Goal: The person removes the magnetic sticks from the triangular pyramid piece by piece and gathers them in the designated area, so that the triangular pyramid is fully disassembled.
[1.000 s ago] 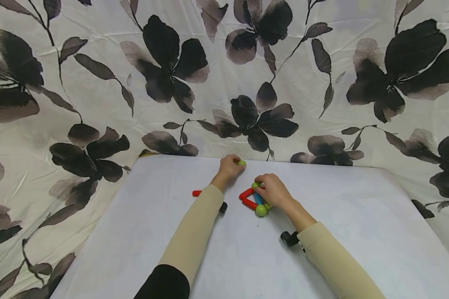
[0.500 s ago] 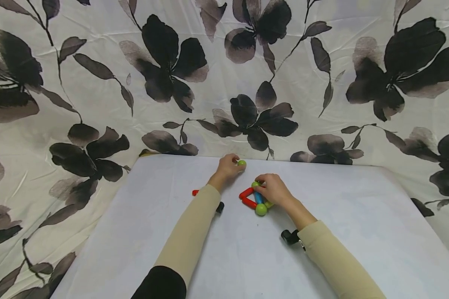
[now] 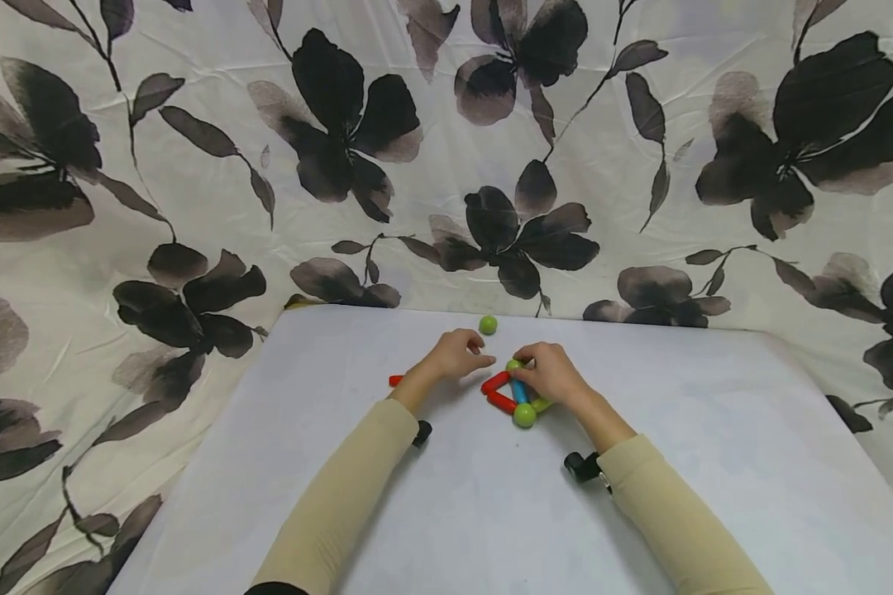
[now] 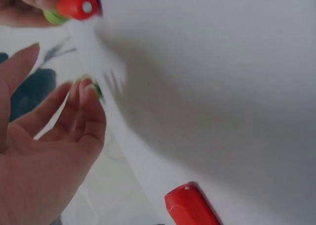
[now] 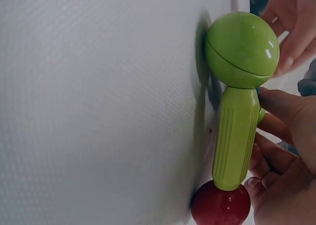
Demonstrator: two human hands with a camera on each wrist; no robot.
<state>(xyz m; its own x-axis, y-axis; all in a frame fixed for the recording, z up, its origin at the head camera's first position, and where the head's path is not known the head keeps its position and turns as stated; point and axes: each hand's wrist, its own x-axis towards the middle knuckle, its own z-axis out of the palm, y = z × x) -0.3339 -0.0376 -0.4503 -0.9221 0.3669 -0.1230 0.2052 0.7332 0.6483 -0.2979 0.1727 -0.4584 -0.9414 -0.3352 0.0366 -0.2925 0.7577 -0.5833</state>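
Note:
Several rods and balls of a toy building set are joined into a frame on the white table: red rods (image 3: 502, 402), a blue rod (image 3: 519, 392), a green rod (image 5: 234, 138), a near green ball (image 3: 524, 415) and a dark red ball (image 5: 220, 205). My right hand (image 3: 554, 373) pinches the green ball (image 3: 514, 364) at the frame's far corner between thumb and fingers. To the left, my left hand (image 3: 454, 355) holds nothing, its thumb apart from its fingers. Beyond it a loose green ball (image 3: 488, 325) lies near the table's far edge.
A loose red rod (image 4: 192, 205) lies left of the left hand, partly behind the wrist in the head view. A floral cloth (image 3: 409, 207) hangs behind the white table (image 3: 677, 397). Both wrists carry small black cameras (image 3: 582, 467).
My left hand has let go of the loose green ball and drawn back toward the frame. The ball stays near the far edge. My right hand keeps its hold on the frame.

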